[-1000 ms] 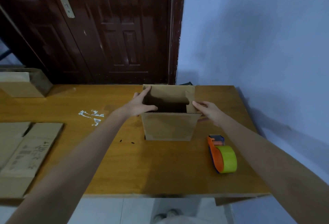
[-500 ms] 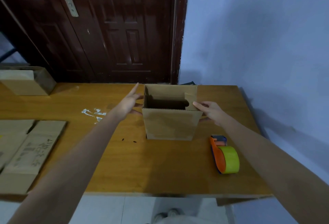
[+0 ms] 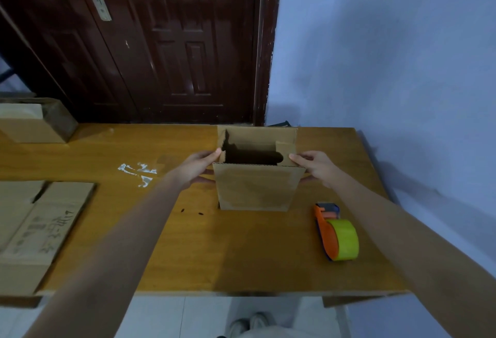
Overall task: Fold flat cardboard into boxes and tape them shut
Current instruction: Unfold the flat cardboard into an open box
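Note:
A small brown cardboard box (image 3: 256, 190) stands upright on the wooden table (image 3: 188, 251), its top open and its flaps raised. My left hand (image 3: 197, 167) grips the box's left side near the top edge. My right hand (image 3: 315, 166) holds the right side, thumb at the top corner. An orange tape dispenser with a yellow-green roll (image 3: 336, 233) lies on the table to the right of the box, untouched.
Flat cardboard sheets (image 3: 35, 227) lie stacked at the table's left edge. Another cardboard box (image 3: 32, 123) sits at the far left back. Scraps of clear tape (image 3: 138, 172) stick to the tabletop. A dark door and a blue wall stand behind the table.
My left hand has come back from the table beside the box and taken hold of the box's left side. My right hand stays on the right side.

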`<action>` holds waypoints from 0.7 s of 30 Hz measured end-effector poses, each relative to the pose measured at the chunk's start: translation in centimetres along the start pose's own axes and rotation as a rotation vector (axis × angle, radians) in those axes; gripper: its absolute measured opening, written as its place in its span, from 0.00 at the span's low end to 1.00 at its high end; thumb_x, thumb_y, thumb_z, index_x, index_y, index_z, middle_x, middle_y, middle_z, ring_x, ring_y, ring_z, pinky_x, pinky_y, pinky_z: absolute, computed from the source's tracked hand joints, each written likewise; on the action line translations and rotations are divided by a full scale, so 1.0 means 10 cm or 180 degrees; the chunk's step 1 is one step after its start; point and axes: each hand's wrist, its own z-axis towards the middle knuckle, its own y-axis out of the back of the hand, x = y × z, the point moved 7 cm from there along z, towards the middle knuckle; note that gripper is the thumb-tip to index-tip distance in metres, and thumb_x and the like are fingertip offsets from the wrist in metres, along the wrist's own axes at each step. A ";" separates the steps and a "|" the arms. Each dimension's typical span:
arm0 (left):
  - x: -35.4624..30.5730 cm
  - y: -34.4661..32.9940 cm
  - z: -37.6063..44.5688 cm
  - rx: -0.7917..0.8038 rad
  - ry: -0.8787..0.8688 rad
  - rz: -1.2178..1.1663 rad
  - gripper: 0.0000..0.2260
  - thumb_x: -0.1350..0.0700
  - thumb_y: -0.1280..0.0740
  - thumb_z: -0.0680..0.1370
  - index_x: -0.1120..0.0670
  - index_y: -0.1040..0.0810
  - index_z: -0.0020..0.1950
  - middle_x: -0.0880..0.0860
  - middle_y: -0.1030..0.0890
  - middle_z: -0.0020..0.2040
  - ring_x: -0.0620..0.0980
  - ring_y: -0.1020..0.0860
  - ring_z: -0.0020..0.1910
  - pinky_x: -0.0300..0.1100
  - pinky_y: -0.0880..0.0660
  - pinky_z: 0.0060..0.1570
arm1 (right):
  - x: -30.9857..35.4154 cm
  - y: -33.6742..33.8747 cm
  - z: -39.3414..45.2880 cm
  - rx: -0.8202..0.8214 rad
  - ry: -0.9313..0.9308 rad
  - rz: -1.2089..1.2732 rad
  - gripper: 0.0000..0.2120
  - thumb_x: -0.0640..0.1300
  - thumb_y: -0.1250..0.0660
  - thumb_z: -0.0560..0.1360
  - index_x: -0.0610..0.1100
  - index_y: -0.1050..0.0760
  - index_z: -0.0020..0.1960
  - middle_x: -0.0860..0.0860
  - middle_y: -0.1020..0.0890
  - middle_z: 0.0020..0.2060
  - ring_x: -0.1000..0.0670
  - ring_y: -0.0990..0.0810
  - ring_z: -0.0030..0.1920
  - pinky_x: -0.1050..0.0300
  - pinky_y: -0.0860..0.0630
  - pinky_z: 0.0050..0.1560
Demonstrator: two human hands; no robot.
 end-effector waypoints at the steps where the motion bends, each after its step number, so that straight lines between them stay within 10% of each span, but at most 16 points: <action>1: 0.00 0.01 0.00 -0.0001 0.0009 -0.0002 0.30 0.42 0.35 0.76 0.54 0.36 0.73 0.54 0.28 0.66 0.53 0.23 0.55 0.48 0.20 0.47 | 0.00 0.00 0.01 -0.0005 -0.0002 -0.0002 0.24 0.49 0.31 0.75 0.38 0.30 0.66 0.45 0.22 0.54 0.51 0.21 0.47 0.61 0.21 0.32; 21: 0.02 0.04 0.03 -0.0293 0.0296 -0.0077 0.25 0.50 0.27 0.72 0.51 0.28 0.67 0.56 0.28 0.66 0.55 0.24 0.56 0.51 0.18 0.43 | -0.07 0.01 0.05 -0.0066 -0.0022 0.0091 0.28 0.50 0.29 0.72 0.39 0.30 0.67 0.44 0.23 0.57 0.48 0.21 0.52 0.56 0.19 0.37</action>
